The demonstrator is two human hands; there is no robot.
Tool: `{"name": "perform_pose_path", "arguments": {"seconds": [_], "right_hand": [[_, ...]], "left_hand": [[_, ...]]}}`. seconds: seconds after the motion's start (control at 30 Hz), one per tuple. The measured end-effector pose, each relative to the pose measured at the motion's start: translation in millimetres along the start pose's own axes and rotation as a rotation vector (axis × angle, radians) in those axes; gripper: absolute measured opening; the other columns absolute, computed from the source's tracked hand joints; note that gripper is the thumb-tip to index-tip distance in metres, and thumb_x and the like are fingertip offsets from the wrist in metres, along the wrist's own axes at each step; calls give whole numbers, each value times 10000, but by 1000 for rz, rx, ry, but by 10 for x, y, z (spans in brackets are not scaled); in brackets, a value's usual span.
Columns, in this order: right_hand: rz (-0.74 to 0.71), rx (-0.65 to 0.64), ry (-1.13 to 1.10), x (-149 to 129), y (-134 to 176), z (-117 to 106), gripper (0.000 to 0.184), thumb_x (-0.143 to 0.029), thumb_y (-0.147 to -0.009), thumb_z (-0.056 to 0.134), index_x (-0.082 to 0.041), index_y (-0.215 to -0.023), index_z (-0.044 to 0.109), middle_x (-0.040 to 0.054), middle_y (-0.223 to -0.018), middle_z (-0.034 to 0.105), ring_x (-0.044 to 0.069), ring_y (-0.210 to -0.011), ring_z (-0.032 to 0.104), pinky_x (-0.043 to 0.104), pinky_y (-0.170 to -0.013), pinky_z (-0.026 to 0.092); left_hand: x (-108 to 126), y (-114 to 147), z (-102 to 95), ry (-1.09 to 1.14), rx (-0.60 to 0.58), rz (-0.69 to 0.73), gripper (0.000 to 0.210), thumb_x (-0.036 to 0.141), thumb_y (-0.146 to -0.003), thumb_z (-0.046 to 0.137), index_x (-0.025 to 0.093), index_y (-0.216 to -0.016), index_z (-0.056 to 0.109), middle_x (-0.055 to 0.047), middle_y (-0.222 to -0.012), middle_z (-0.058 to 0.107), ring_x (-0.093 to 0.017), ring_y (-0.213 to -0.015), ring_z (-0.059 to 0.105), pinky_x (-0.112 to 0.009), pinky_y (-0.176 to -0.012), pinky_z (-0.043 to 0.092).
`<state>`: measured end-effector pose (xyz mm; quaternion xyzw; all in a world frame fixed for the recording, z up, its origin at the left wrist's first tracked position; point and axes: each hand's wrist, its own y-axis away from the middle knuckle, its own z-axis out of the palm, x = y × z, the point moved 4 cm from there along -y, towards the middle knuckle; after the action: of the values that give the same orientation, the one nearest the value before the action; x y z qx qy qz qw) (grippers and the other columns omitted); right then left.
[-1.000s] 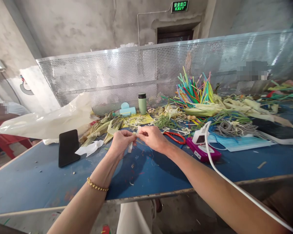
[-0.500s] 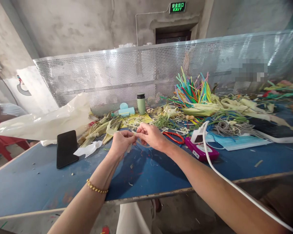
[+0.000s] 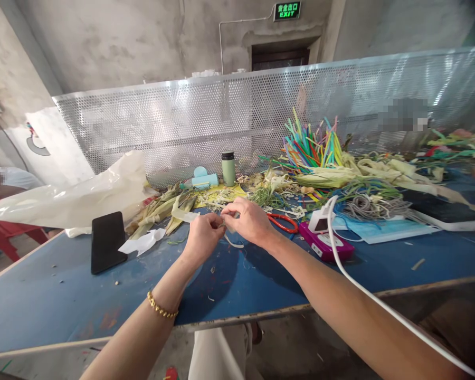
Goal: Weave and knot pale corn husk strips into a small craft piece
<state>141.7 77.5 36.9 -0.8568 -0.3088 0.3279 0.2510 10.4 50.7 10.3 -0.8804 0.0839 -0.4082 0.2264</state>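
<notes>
My left hand (image 3: 205, 234) and my right hand (image 3: 247, 219) meet above the blue table, fingertips pinched close together. Between and below them shows a thin pale strip (image 3: 234, 244), which looks like corn husk; its curved end hangs under my right hand. Most of what the fingers grip is hidden. Just behind my left hand lie dried corn husks (image 3: 152, 211) and a wider pale husk piece (image 3: 182, 211). Red-handled scissors or a red loop (image 3: 283, 222) rest to the right of my right hand.
A black phone (image 3: 108, 243) and torn white paper (image 3: 142, 242) lie left. On the right are a magenta box (image 3: 326, 244) with a white cable (image 3: 364, 290) and a blue mask (image 3: 399, 232). A green bottle (image 3: 228, 170) and colourful pipe cleaners (image 3: 311, 148) stand behind.
My hands have shifted slightly, the left turning so its fingers curl in more. A curved pale strip end now shows below my right hand.
</notes>
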Motion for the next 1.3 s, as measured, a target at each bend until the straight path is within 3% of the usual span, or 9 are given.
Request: {"name": "perform_pose_path", "arguments": {"seconds": [0.27,0.57,0.67,0.8,0.9,1.0,1.1,1.17,1.3], "right_hand": [[-138,178,-186,-17,-56,-102,117,-244,-849,622,-192,-803,717,7,-757,590,111,-667,515,238,-626,381],[-237,257,-241,-163,-106,-210,87,-243,-842,639,-205,-804,708,26,-801,632,165,-839,534,301,-809,409],[-187,198,-248,-136,-130,-195,127,-272,-868,601,-209,-837,708,31,-835,649,164,-858,543,303,-834,409],[-86,142,-275,-25,-153,-189,224,-300,-871,576,-193,-1042,674,57,-953,662,154,-850,565,283,-791,434],[31,113,-279,99,-154,-201,190,-251,-844,576,-138,-958,678,70,-897,676,145,-775,580,264,-715,438],[122,-119,-318,171,-121,-136,234,-296,-837,565,-113,-741,674,44,-699,650,128,-639,555,245,-598,404],[177,-356,-462,159,-51,-58,304,-377,-826,573,-111,-718,671,21,-630,609,109,-586,529,224,-528,368],[194,-396,-543,138,-27,-42,273,-371,-796,610,-112,-730,667,10,-624,599,96,-575,523,212,-520,368],[248,-358,-636,158,-37,-32,169,-290,-727,668,-127,-730,626,-6,-603,592,87,-540,521,202,-490,365]], "left_hand": [[72,34,47,-50,-56,6,66,188,-665,563,163,-607,583,32,-530,543,-103,-525,436,-237,-530,300],[63,49,114,-14,-113,33,103,196,-653,594,164,-563,553,29,-512,554,-96,-506,445,-224,-497,290],[45,56,132,152,-167,-70,114,224,-660,623,161,-583,568,17,-483,575,-96,-459,451,-225,-478,296],[20,61,130,560,-226,-226,178,288,-651,695,136,-605,613,-22,-514,612,-109,-492,511,-234,-516,355],[-3,48,106,736,-225,-298,219,305,-605,755,121,-634,641,-32,-530,618,-110,-499,528,-233,-510,361],[-16,27,84,801,-198,-310,231,294,-586,782,113,-649,653,-36,-542,624,-104,-505,536,-224,-502,360],[-28,13,69,811,-171,-293,217,282,-603,779,112,-649,653,-39,-556,634,-101,-524,547,-214,-509,364],[-39,13,61,806,-166,-293,216,287,-616,773,112,-663,655,-36,-551,635,-92,-504,532,-209,-494,349],[-15,31,50,832,-203,-299,239,302,-607,785,114,-668,651,-30,-546,628,-88,-489,522,-203,-467,323]]}}
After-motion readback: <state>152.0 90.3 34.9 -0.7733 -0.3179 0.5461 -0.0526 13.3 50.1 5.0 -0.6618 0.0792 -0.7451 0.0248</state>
